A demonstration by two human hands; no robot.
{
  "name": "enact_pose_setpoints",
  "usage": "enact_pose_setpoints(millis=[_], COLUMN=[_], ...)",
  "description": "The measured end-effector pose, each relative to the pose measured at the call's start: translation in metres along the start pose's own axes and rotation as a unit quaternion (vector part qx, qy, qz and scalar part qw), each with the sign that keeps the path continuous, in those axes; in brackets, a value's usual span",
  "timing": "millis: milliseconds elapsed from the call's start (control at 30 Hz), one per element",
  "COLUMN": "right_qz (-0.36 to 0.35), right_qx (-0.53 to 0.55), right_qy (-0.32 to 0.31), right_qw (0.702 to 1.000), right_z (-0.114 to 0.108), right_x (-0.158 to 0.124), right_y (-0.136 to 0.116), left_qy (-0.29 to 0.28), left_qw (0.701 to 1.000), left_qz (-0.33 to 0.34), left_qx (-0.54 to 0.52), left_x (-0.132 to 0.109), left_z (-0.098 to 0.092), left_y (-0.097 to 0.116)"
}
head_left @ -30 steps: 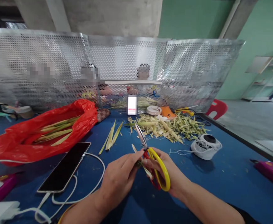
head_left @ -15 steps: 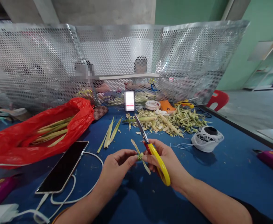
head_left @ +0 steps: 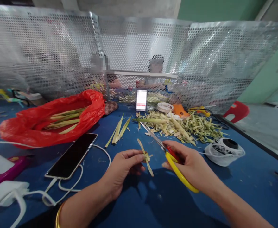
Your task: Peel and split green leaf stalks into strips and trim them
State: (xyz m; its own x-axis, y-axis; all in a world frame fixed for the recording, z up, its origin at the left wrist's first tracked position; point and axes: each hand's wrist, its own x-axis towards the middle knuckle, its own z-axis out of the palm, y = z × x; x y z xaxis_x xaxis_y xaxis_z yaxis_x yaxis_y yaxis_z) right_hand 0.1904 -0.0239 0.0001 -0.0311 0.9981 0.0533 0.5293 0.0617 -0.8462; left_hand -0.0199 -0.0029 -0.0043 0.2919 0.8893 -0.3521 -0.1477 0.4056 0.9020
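Observation:
Between the thumb and fingers of my left hand (head_left: 127, 164) is a small knotted piece of dried leaf (head_left: 148, 157), with one strip end pointing up and another hanging down. My right hand (head_left: 188, 161) is wrapped around a pair of scissors (head_left: 177, 164) with yellow and red handles. The scissor blades look nearly closed and point up and left, apart from the leaf piece. Beyond my hands lies a pile of leaf scraps and knotted pieces (head_left: 177, 128). A few loose leaf strips (head_left: 117, 131) rest to its left.
At left, a red plastic bag (head_left: 17, 133) holds long leaves, beside a phone (head_left: 72, 156) with a white cable. A spool of white thread (head_left: 224, 152) stands at right. A perforated metal screen (head_left: 134, 41) crosses the back, with two people behind it.
My right hand has moved right, away from the leaf piece, taking the scissors along. The leaf piece stays in my left hand. The whole view has shifted slightly.

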Motion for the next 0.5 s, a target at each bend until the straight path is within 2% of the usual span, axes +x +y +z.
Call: enact_pose_setpoints(millis=[100,200,300,500], right_qz=[-0.004,-0.025,-0.062,-0.103], right_qx=[-0.063,-0.102,-0.130,-0.136], right_qy=[-0.029,-0.049,-0.056,-0.047], right_qw=[0.998,0.993,0.988,0.984], right_z=[-0.014,-0.020,-0.018,-0.010], right_x=[-0.007,-0.013,-0.015,-0.015], right_y=[-0.003,-0.005,-0.003,-0.006], left_qy=[0.017,0.046,0.063,0.058], left_qw=[1.000,0.999,0.997,0.997], left_qz=[0.006,0.027,0.044,0.044], left_qx=[-0.006,-0.005,-0.004,0.024], left_x=[0.001,0.002,0.003,0.003], left_z=[0.000,-0.001,-0.002,-0.002], left_y=[-0.001,0.000,0.002,0.003])
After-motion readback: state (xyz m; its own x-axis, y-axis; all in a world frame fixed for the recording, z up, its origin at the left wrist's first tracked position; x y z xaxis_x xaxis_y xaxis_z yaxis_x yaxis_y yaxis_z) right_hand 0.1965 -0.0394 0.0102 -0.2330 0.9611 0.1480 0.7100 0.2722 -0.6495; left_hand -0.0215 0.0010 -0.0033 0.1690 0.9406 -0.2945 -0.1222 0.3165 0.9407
